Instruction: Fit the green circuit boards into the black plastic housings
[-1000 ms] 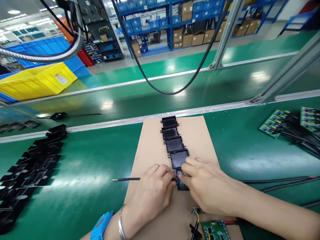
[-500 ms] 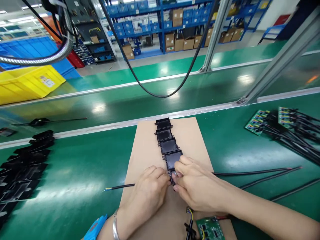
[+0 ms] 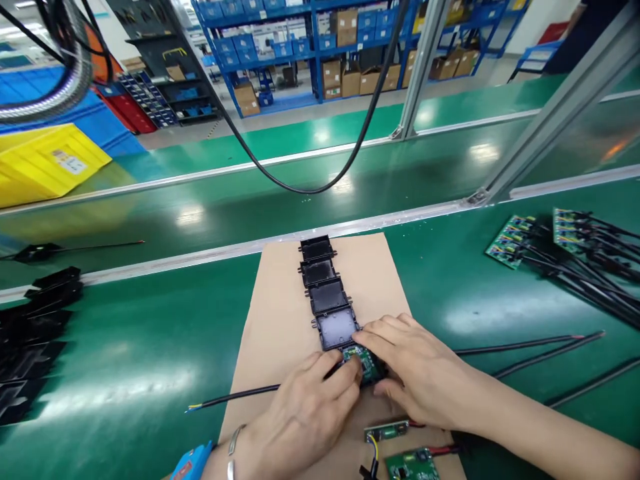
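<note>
A green circuit board [image 3: 367, 365] sits in or over the nearest black plastic housing of a row; its seating is partly hidden by my fingers. My left hand [image 3: 320, 400] presses its bent fingertips on the board's left side. Around the right edge, my right hand [image 3: 407, 363] has its fingers at the top corner and its thumb below. Farther up the row, open black housings [image 3: 327, 295] lie end to end on a cardboard sheet [image 3: 270, 287]. From beneath my left hand a black cable [image 3: 240, 395] with bare coloured wire ends runs out to the left.
More circuit boards [image 3: 413, 465] lie at the cardboard's near edge. Black housings [image 3: 35, 340] are lined up on the left, and boards with cables [image 3: 515, 240] on the right. Loose black cables [image 3: 540, 357] cross the green bench. A black cable loop [image 3: 310, 190] hangs ahead.
The green circuit board now shows between my hands at the nearest housing. My left hand has moved onto it, and my right hand has spread along its right edge. The view has shifted slightly.
</note>
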{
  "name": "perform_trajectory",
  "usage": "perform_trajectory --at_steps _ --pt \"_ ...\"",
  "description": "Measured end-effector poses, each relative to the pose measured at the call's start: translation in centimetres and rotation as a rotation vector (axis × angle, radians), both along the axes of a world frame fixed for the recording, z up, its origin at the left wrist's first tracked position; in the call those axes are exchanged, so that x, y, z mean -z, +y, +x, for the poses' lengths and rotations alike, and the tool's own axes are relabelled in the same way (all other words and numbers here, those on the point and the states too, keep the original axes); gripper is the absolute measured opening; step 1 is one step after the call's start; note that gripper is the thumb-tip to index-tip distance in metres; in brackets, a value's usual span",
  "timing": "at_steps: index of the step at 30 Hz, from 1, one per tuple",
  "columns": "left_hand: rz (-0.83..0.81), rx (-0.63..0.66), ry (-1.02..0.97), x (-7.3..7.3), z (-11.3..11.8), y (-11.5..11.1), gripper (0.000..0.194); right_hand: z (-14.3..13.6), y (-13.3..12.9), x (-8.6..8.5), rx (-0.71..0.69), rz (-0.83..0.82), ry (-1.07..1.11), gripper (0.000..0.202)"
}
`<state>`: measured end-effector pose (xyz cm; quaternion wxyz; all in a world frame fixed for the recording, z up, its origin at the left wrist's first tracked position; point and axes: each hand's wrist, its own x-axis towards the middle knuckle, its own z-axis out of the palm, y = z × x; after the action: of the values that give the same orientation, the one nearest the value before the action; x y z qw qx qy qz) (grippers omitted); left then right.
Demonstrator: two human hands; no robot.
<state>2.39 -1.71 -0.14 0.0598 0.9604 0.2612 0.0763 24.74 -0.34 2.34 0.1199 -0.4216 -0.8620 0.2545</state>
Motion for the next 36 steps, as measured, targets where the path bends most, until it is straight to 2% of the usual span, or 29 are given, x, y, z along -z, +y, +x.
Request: perform_trajectory --at_steps 5,10,12,14,15,17,20,25,30,32,36 --pt "-0.007 0.018 -0.046 -0.1 0.0 0.4 0.014 0.2 0.3 0.1 -0.008 -0.002 0.003 0.056" --pt "-0.008 -0.005 -0.079 -0.2 0.1 0.3 0.014 2.2 0.3 -0.1 -0.018 -0.067 0.029 0.067" --pt "-0.001 -0.010 -0.082 -0.1 0.0 0.2 0.015 3.2 0.2 -0.5 0.057 -0.103 0.024 0.049" --pt "0.010 -0.008 -0.081 0.1 0.0 0.1 0.018 3.7 0.1 -0.9 0.113 -0.163 -0.001 0.018" --pt "0.011 -0.007 -0.083 0.1 0.1 0.0 0.020 3.7 0.1 -1.0 0.118 -0.194 -0.014 0.012" --pt "0.010 -0.007 -0.092 0.3 0.1 0.0 0.021 3.3 0.2 -1.2 0.106 -0.240 -0.025 0.016" --pt "-0.023 -0.010 -0.092 0.2 0.1 0.1 0.022 2.2 0.5 -1.1 0.071 -0.220 0.015 0.017" --pt "-0.072 -0.017 -0.079 -0.4 0.1 0.3 0.019 1.3 1.1 -0.5 -0.129 -0.115 0.072 0.027" --pt "-0.095 -0.012 -0.061 -0.6 0.0 0.3 0.019 1.8 1.3 -0.2 -0.140 -0.039 0.004 0.037" --pt "-0.130 -0.008 -0.050 -0.7 0.1 0.4 0.023 1.9 1.4 -0.2 -0.152 -0.004 -0.045 0.037" --pt "-0.136 -0.038 -0.009 -1.2 0.2 0.6 0.046 1.6 1.6 -0.2 -0.186 0.036 -0.144 0.030"
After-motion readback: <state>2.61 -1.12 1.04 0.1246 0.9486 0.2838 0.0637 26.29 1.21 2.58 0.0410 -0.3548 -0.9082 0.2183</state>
